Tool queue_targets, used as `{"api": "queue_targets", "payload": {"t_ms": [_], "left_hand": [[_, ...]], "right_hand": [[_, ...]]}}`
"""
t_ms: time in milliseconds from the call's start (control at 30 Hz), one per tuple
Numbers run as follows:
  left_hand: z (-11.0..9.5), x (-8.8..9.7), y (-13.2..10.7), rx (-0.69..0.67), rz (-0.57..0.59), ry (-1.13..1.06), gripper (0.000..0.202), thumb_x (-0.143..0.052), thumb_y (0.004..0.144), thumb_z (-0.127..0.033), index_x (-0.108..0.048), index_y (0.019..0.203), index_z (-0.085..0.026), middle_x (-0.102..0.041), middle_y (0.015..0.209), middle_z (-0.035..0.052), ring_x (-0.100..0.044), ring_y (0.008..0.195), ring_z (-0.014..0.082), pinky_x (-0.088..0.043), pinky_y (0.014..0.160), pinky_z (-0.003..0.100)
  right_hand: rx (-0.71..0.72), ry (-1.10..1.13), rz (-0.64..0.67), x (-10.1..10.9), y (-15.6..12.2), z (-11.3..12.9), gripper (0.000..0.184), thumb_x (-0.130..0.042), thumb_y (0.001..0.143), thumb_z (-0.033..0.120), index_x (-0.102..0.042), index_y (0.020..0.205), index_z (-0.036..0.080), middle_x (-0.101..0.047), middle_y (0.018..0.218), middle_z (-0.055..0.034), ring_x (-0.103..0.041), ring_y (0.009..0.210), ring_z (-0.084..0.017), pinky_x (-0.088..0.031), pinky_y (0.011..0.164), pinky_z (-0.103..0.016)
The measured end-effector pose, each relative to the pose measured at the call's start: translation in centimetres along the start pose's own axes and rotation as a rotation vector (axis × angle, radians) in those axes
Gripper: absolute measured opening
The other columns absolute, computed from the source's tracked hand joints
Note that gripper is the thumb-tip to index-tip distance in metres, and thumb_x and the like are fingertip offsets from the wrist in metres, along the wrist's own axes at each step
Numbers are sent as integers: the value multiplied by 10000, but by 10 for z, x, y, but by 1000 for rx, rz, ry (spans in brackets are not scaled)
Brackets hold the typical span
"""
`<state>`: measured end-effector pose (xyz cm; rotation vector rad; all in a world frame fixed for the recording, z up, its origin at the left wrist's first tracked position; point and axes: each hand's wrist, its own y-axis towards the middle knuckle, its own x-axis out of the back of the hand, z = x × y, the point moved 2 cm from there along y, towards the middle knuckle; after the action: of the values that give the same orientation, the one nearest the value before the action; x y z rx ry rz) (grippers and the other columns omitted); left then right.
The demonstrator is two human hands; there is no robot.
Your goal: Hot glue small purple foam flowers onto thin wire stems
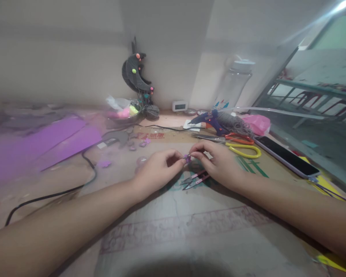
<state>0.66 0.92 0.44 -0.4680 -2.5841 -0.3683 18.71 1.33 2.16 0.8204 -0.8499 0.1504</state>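
Note:
My left hand (pixel 159 170) and my right hand (pixel 217 161) meet over the middle of the cardboard-covered table (pixel 173 231). Both pinch one small purple piece (pixel 187 157) between their fingertips. Small pink thread snips (pixel 195 179) lie on the cardboard just below the hands, partly under my right palm. More small purple bits (pixel 144 142) lie scattered to the left and behind my left hand.
Purple foam sheets (pixel 46 144) cover the left side. A black cable (pixel 88 169) curves across the table. A blue glue gun (pixel 210 120), orange and yellow scissors (pixel 243 146), a phone (pixel 286 156), a pink bag (pixel 259 124) and a clear jar (pixel 235 86) stand to the right. A dark moon-shaped ornament (pixel 137 75) stands at the back.

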Motion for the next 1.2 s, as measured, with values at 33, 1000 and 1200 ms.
{"api": "queue_targets", "payload": {"t_ms": [33,1000,1200], "left_hand": [[-1,0,0,-10,6,25,212,-544,887,-345,-677,826,-191,-692,779,-8,-588,706,141,-423,660,249],[-5,0,-2,-59,57,-17,201,-550,888,-305,-724,903,-206,-744,874,4,-643,795,163,-470,733,261],[9,-3,2,100,85,-234,257,-609,852,-334,-735,1020,-186,-711,756,20,-589,618,128,-464,599,247]], "right_hand": [[3,5,18,-1,0,1,109,-556,912,158,-628,832,171,-684,776,-24,-615,708,-140,-454,653,-240],[-425,415,109,-9,-2,7,161,-574,896,349,-558,859,193,-587,606,42,-528,494,-105,-371,445,-207],[-409,452,103,-12,-2,6,200,-578,900,382,-547,860,189,-564,596,44,-511,482,-99,-374,443,-204]]}}
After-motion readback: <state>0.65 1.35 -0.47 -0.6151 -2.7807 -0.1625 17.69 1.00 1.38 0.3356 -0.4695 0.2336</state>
